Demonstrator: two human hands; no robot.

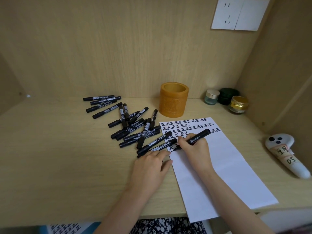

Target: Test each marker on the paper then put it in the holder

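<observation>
My right hand (pixel 194 149) grips a black marker (pixel 200 135) with its tip down on the white paper (pixel 219 166), beside rows of black characters. My left hand (pixel 152 163) lies flat at the paper's left edge, fingers straight, touching the nearest markers of a loose pile of several black markers (pixel 131 125). The amber cylindrical holder (pixel 173 102) stands upright behind the paper, and no marker shows above its rim.
Three small jars (pixel 226 100) stand at the back right corner. A white controller (pixel 285 154) with taped labels lies at the right. Wooden walls close in the desk on three sides, with a wall socket (pixel 239 14) above. The paper overhangs the desk's front edge.
</observation>
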